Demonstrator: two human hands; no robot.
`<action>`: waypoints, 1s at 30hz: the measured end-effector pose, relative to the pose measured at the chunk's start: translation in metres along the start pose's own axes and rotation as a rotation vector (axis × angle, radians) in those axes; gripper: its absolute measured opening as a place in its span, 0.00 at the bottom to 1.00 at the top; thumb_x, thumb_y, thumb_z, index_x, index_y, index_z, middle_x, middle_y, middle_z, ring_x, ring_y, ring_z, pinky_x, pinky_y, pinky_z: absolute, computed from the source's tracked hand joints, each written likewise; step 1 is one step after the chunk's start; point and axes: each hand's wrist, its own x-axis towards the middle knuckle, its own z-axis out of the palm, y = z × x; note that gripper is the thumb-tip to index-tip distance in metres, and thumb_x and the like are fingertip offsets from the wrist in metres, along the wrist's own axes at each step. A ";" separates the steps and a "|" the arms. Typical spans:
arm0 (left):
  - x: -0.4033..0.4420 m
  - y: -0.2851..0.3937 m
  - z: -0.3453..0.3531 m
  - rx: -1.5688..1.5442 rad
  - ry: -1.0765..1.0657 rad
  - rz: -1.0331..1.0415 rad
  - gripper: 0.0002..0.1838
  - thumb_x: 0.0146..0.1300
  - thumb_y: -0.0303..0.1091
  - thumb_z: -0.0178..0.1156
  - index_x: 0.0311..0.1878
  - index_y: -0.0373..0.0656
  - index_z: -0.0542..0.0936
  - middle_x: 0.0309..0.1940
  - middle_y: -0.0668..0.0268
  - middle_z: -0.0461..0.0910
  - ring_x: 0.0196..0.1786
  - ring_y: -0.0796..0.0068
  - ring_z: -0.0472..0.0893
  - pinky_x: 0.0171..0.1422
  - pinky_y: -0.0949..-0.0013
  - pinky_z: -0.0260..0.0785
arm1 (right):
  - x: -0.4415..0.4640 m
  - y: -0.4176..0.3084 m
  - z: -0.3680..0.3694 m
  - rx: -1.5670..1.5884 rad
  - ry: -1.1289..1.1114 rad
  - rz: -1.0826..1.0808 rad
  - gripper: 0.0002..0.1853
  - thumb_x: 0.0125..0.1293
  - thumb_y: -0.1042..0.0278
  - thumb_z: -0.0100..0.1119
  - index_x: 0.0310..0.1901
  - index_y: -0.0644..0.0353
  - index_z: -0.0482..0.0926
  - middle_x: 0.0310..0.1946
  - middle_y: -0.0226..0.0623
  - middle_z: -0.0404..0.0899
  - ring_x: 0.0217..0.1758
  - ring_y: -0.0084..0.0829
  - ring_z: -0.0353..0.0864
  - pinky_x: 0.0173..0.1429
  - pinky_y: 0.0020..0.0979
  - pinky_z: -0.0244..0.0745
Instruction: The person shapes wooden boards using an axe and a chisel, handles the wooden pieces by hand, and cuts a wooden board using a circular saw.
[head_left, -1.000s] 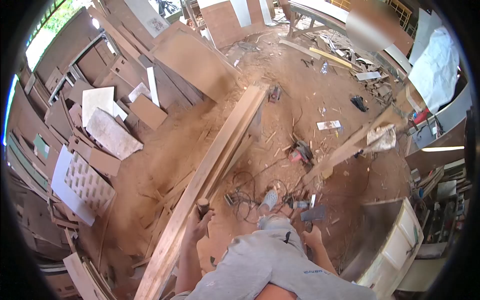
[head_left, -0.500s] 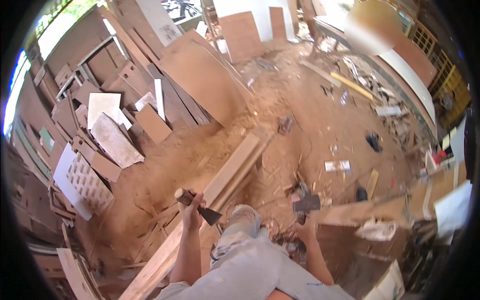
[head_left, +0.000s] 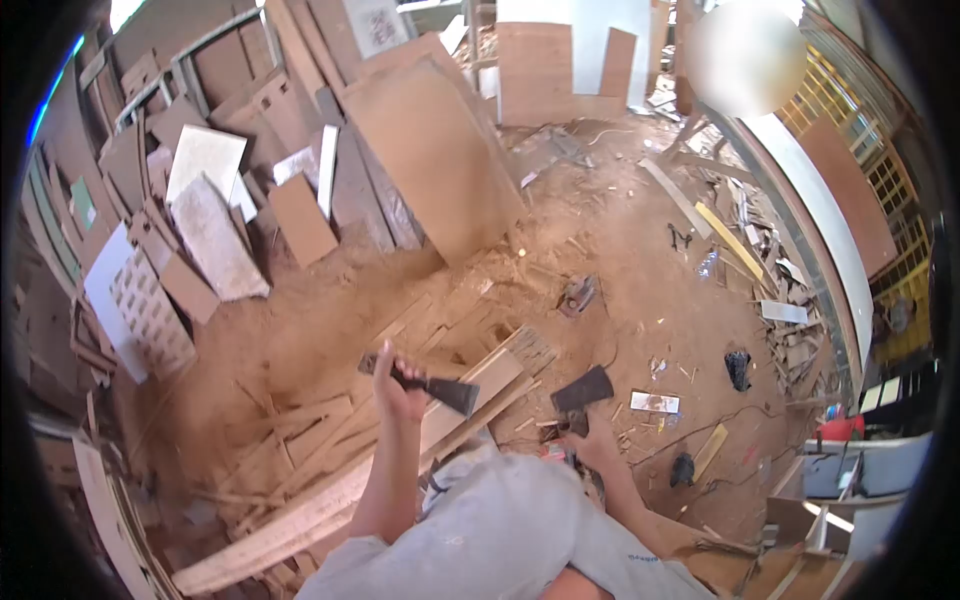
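Note:
My left hand [head_left: 398, 393] is closed round the handle of a broad-bladed chisel [head_left: 452, 394], its flared dark blade pointing right. The blade hangs over long wooden planks [head_left: 290, 535], which run diagonally from the lower left to the middle; I cannot tell whether it touches them. My right hand [head_left: 597, 447] grips the short handle of a hatchet [head_left: 582, 388], whose wide dark head is raised to the right of the planks. Most of the hatchet handle is hidden by the fingers.
Boards and panels [head_left: 430, 160] lean along the left and back. Wood scraps and shavings cover the dirt floor. A hand plane-like tool [head_left: 578, 296] lies beyond the planks. On the right are a long workbench [head_left: 835, 240], a yellow strip [head_left: 730, 240] and a black bag-like object [head_left: 738, 370].
The view has shifted, bringing the planks' far end nearer. The chisel has swung from slanting down to nearly level. The hatchet has come closer to the planks and tilted.

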 end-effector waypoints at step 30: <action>-0.019 -0.243 0.024 -0.361 0.951 0.953 0.15 0.77 0.38 0.65 0.34 0.48 0.73 0.21 0.71 0.68 0.22 0.76 0.68 0.30 0.68 0.63 | 0.405 -0.053 -0.042 -0.782 -1.192 -0.712 0.27 0.61 0.58 0.68 0.54 0.72 0.77 0.50 0.71 0.84 0.60 0.67 0.83 0.64 0.55 0.78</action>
